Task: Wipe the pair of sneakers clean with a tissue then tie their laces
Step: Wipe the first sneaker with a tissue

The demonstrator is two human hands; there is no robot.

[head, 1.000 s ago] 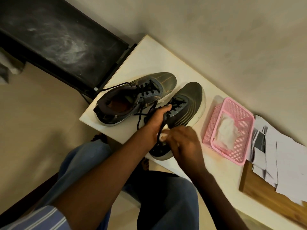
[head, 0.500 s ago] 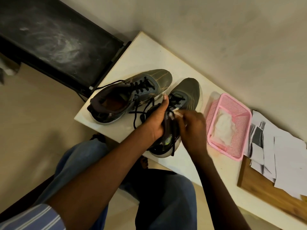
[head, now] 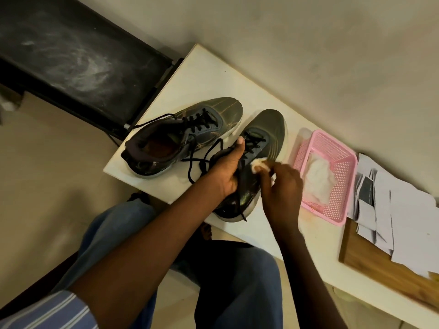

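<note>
Two dark grey sneakers with black untied laces lie on a white table (head: 202, 74). The left sneaker (head: 185, 136) rests alone, its opening toward me. My left hand (head: 225, 169) grips the right sneaker (head: 266, 136) around its collar and tongue, thumb stretched up beside the laces. My right hand (head: 282, 186) pinches a crumpled white tissue (head: 259, 165) and presses it against that sneaker's outer side, just below the lace area. A loose lace end (head: 241, 198) hangs down over the heel.
A pink mesh basket (head: 337, 148) holding more white tissue (head: 320, 179) stands right of the shoes. Loose papers (head: 392, 205) lie on a wooden board (head: 380, 267) at far right. A dusty black surface (head: 71, 55) adjoins the table's left end. My knees are below the table edge.
My right hand with the tissue has moved from the heel up along the right sneaker's side to mid-shoe. My left hand keeps its grip on the collar.
</note>
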